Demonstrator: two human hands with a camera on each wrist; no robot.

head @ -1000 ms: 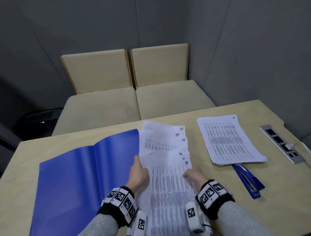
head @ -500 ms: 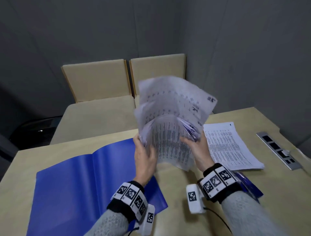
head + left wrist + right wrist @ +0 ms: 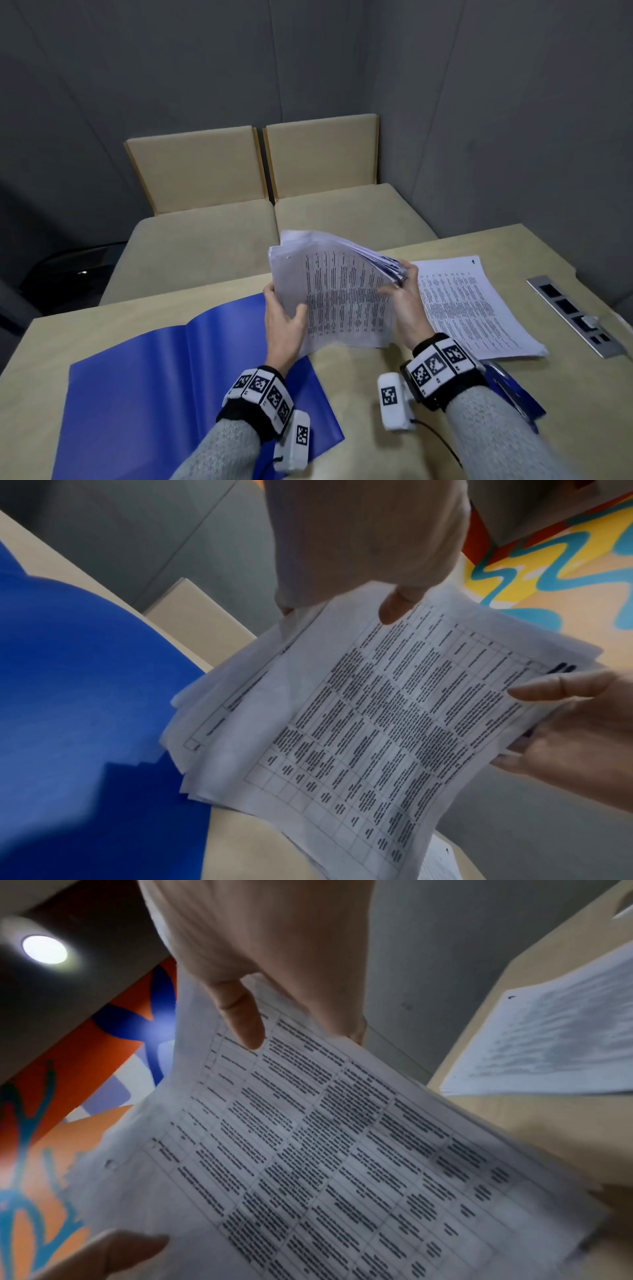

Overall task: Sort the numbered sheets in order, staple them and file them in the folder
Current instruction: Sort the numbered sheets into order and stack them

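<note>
Sheets: loose bundle of sheets (image 3: 337, 301) is held upright above the table (image 3: 356, 373), tilted, edges ragged and fanned at its 1 o'clock corner.
Left hand: the left hand (image 3: 284, 323) grips the bundle's 9 o'clock edge, thumb on the printed face, fingers curled behind.
Right hand: the right hand (image 3: 404, 305) pinches the 3 o'clock edge, thumb in front, fingers behind.
Step, as I judge it: squaring the bundle; loosen both grips a little, tap the bottom edge on the table, keep the thumbs light so no page buckles.
Other things: open folder (image 3: 164, 383) lies at 8 o'clock of the bundle; a flat pile (image 3: 476, 308) marked 1 lies at 3 o'clock.
Head view only: folder, pile and blue stapler (image 3: 517, 390) together.
Left wrist view only: stepped, uneven lower page edges (image 3: 192, 750).
Right wrist view only: the thumb (image 3: 240, 1015) pressing the top page.
</note>
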